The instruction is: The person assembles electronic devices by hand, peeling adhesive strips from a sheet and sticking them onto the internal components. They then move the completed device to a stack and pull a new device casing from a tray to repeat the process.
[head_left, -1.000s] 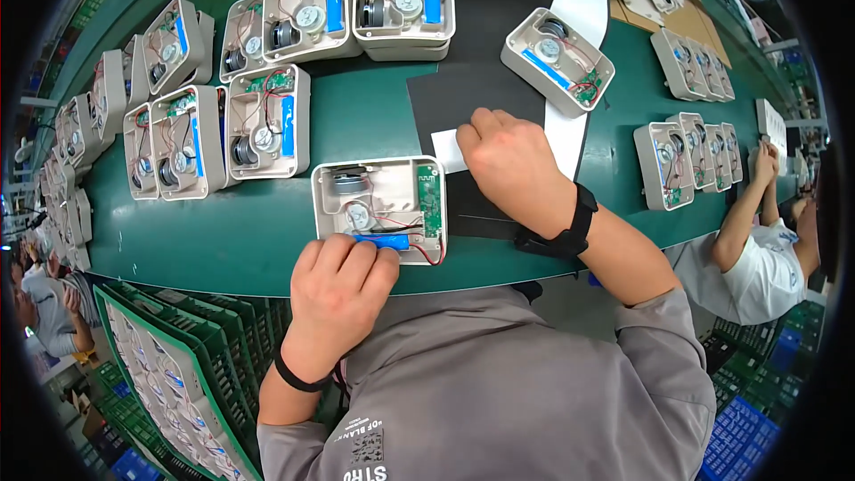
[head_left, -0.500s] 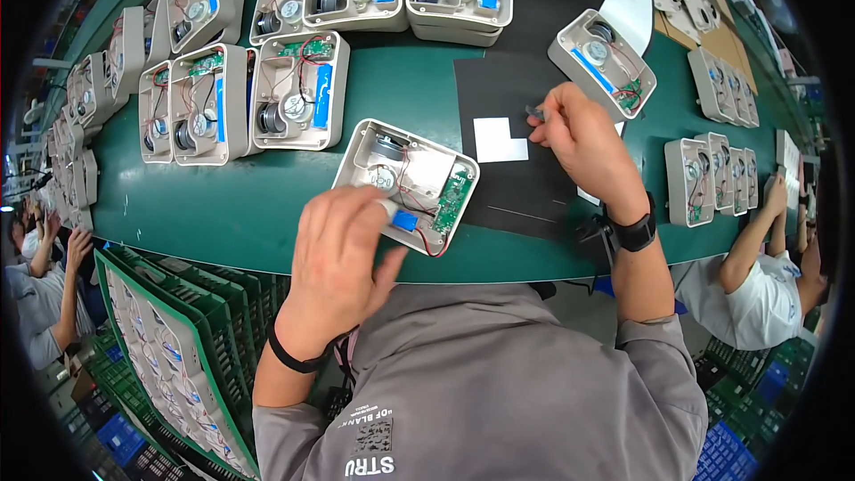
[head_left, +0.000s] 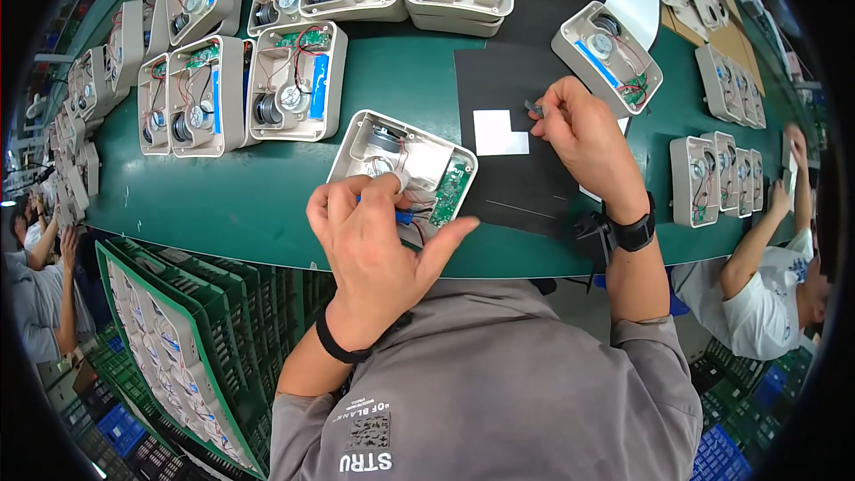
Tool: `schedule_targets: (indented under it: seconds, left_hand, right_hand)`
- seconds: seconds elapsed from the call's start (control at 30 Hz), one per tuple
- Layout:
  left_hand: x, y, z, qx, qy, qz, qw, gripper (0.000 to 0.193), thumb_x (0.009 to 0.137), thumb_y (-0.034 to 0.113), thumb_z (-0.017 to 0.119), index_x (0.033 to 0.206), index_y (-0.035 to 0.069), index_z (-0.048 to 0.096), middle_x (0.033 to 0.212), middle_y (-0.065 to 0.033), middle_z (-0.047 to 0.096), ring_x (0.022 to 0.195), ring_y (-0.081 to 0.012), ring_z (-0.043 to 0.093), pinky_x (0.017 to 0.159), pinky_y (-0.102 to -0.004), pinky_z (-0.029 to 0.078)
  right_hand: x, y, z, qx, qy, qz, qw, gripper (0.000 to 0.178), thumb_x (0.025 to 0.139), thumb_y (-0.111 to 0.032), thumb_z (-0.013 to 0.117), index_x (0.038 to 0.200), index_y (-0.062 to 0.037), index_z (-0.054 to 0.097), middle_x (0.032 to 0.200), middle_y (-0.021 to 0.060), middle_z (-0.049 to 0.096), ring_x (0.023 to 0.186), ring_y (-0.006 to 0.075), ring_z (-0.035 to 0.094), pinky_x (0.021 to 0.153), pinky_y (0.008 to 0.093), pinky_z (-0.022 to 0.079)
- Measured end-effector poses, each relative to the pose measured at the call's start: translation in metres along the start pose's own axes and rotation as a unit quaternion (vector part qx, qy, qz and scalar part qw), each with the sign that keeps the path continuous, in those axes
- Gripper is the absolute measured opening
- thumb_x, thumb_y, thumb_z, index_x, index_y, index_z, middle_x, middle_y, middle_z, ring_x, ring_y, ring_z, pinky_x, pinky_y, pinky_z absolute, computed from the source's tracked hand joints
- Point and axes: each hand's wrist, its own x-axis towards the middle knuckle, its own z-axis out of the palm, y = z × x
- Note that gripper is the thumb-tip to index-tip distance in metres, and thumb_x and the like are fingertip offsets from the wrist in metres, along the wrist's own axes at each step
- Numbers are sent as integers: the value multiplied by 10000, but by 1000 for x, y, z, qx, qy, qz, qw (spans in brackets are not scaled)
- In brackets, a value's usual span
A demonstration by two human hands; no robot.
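In front of me lies a beige plastic casing (head_left: 349, 153), tilted on the table, with a round speaker, red and black wires and a green circuit board (head_left: 451, 191) inside. My left hand (head_left: 374, 232) reaches over its near side, fingers bent down into it and thumb stretched away to the right. Those fingers partly hide a blue battery (head_left: 403, 216); something whitish shows at one fingertip. Over the black mat, my right hand (head_left: 574, 125) pinches a small dark grey piece (head_left: 534, 110) between thumb and forefinger. Beside it lies a white L-shaped sheet (head_left: 495, 134).
Several similar casings (head_left: 298, 80) stand at the left and back of the green table (head_left: 214, 205). Another casing (head_left: 608, 58) lies beyond my right hand on the black mat (head_left: 499, 80). Green crates (head_left: 205, 303) stand below the left edge. Co-workers sit at both sides.
My left hand has shifted right over the casing, its thumb swinging outward and covering more of the battery. My right hand still pinches the grey piece in nearly the same place.
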Motion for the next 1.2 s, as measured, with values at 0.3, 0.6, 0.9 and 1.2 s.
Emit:
schedule_targets:
  seconds: [0.3,0.6,0.9,1.2]
  left_hand:
    - [3,-10,28,-124,35,0,992,415,773,18,829,1103,60,581,850,-19,665,910,-263,610,946,-442,381]
    - [19,-32,6,-245,-128,128,953,441,773,-68,802,1112,46,544,899,-55,699,955,-262,624,959,-431,449]
    - [-5,-15,16,-245,-28,4,969,448,802,-85,763,1154,48,521,940,-70,715,955,-258,666,1097,-473,407]
    - [-3,-18,13,-248,-44,14,968,467,814,-72,751,1195,34,502,918,-86,743,864,-281,703,1071,-534,403]
  right_hand:
    - [-13,-8,-4,11,-28,-8,999,76,1039,-35,552,987,19,535,1068,148,702,874,185,744,780,304,590]
    - [-25,-68,28,49,-81,-199,975,132,910,79,637,924,9,525,1141,147,709,837,179,730,733,295,608]
    - [-33,-67,48,4,-83,-236,968,158,860,73,669,897,-5,537,1073,141,717,762,269,712,647,331,590]
    - [-29,-65,34,17,-155,-266,951,129,890,5,708,988,-13,626,1072,123,706,850,310,710,715,391,581]
